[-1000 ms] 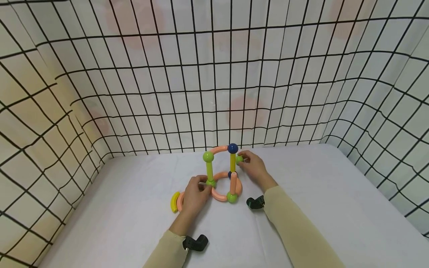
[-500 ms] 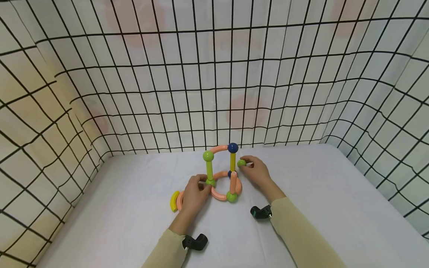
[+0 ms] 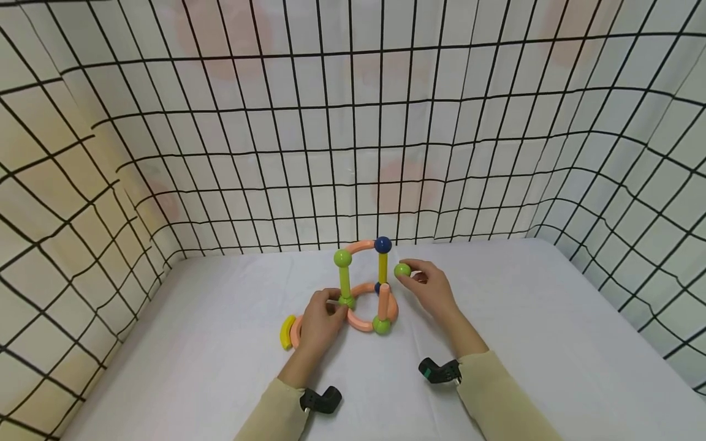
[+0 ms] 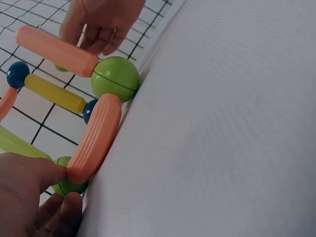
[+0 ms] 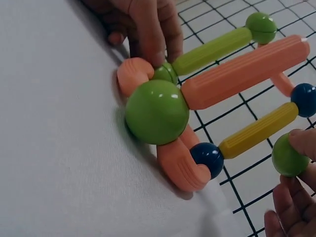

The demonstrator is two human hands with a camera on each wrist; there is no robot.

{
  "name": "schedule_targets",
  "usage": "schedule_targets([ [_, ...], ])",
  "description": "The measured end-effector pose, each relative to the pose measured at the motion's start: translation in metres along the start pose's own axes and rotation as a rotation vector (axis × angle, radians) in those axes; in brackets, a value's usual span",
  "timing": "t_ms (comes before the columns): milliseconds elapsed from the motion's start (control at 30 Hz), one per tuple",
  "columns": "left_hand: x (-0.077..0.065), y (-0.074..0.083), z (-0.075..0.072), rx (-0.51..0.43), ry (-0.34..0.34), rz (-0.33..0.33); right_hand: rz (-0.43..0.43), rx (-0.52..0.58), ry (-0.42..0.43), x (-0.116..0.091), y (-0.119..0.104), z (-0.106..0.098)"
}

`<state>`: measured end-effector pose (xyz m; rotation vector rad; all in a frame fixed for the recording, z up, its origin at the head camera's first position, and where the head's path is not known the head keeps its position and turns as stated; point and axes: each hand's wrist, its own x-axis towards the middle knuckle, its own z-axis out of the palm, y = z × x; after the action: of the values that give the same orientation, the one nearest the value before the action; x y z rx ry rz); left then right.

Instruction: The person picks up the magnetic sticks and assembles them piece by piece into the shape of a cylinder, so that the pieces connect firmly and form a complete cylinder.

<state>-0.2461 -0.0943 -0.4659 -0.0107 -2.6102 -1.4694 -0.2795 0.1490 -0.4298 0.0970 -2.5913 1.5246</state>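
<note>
A structure of magnetic sticks and balls stands on the table. Its ring of curved orange sticks (image 4: 96,140) carries a green stick (image 3: 344,280), a yellow stick (image 3: 383,268) and a straight orange stick (image 5: 247,71), all upright. A curved orange stick (image 3: 361,246) joins the upper green ball (image 3: 342,258) to the upper blue ball (image 3: 383,245). My left hand (image 3: 322,320) pinches the lower left green ball (image 4: 66,186) between thumb and fingers. Right of the structure, my right hand (image 3: 434,293) holds a loose green ball (image 5: 289,155) in its fingertips, apart from the other pieces.
Beside my left hand lie a curved yellow piece (image 3: 287,332) and a curved orange piece (image 3: 296,331), the latter partly hidden by the hand. A white cloth covers the table (image 3: 540,318). Black-gridded white walls (image 3: 309,153) rise at the back and sides.
My right hand has drawn back to the right and towards me, carrying the green ball away from the structure. My left hand keeps its grip on the lower ball.
</note>
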Motion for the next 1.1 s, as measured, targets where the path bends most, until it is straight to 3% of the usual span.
schedule_targets([
  [333,0.001,0.001,0.001,-0.002,0.005,-0.006,-0.023,0.234,-0.06,-0.008,-0.012,-0.009],
  [633,-0.001,0.0,0.001,0.019,0.007,-0.003,-0.111,0.254,-0.038,-0.017,-0.026,-0.016],
  [1100,-0.001,0.001,-0.002,-0.003,-0.008,0.015,-0.285,0.234,-0.12,-0.031,-0.047,-0.018],
])
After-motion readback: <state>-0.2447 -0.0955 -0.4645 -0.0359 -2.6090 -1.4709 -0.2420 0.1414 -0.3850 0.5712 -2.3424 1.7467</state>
